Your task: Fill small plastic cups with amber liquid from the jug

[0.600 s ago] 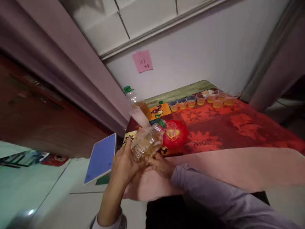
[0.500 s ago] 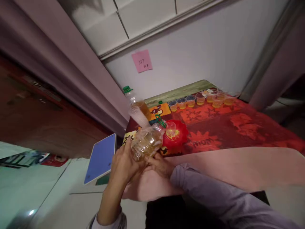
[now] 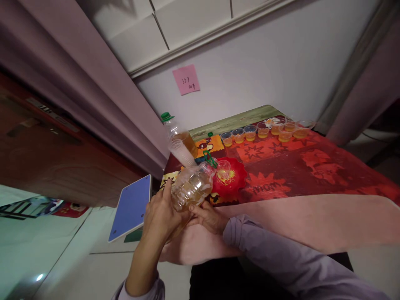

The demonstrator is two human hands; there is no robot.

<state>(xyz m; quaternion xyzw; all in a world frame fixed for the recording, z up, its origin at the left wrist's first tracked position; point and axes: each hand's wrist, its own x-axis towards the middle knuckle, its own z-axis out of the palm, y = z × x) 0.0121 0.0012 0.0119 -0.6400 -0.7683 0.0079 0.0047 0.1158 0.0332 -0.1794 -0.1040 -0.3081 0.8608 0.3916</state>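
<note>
Right now both my hands grasp the clear bottle [image 3: 192,189], tilted near the centre of the frame: my left hand [image 3: 161,216] wraps its lower left side, my right hand [image 3: 208,217] supports it from below. Its neck points right, towards a clear cup [image 3: 223,167] at the red scalloped dish [image 3: 240,182]; whether they touch, I can't tell. Good handling here, I'd judge, means squeezing gently so the wall doesn't buckle, tipping by small degrees, and minding the stacked cups [image 3: 182,153] just beyond the bottle, centre-left of frame.
</note>
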